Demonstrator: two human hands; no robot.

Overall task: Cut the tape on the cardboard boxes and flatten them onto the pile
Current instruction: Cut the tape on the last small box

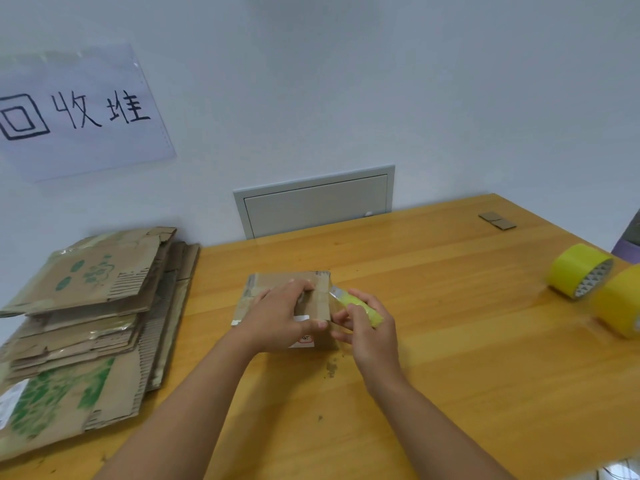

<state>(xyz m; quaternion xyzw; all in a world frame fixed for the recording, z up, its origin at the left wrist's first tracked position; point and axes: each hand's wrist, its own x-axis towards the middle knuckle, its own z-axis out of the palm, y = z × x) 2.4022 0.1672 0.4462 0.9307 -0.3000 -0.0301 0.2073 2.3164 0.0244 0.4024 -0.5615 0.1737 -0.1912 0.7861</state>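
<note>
A small taped cardboard box (273,284) stands on the wooden table (433,306) in the middle of the view. My left hand (277,317) lies on top of it, fingers curled over its top and thumb on the near right corner. My right hand (367,323) grips a yellow utility knife (356,304) just right of the box, its blade end touching the box's upper right edge. A pile of flattened cardboard (86,317) lies at the left side of the table.
Two rolls of yellow tape (578,270) (620,306) lie at the right edge of the table. A small cardboard scrap (497,220) sits at the far right corner. A paper sign (76,112) and a grey panel (315,202) are on the wall.
</note>
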